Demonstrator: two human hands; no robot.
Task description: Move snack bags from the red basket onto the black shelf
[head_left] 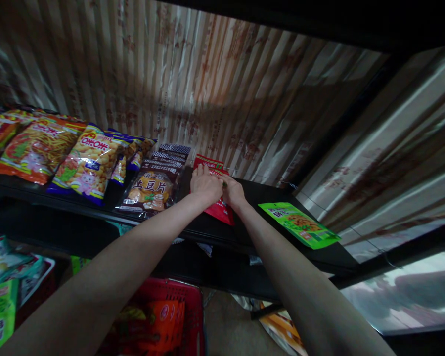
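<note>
Both hands meet over a red packet (pixel 221 210) that lies flat on the dark shelf (pixel 252 213), just right of a brown packet (pixel 150 191) and well left of a green packet (pixel 298 225) lying alone near the shelf's right end. The work in hand looks like settling this red packet into the row, square with the ones behind it. The left hand (pixel 205 184) lies palm down on the packet's upper part, its grip released and the fingers stretched flat toward the back of the shelf, pressing rather than grasping. The right hand (pixel 234 193) sits touching the left, on the packet's right edge. Its fingers are tucked behind the left hand, so I cannot tell whether its grip is clenched on the edge or only resting there. A next move, as I judge it, would call for a light, even push from both palms so that the slippery packet slides straight and does not ride up over the brown packet beside it. Farther left stand a blue and yellow packet (pixel 87 166) and orange packets (pixel 37 148). A red basket (pixel 193 301) sits below the shelf, between the forearms.
</note>
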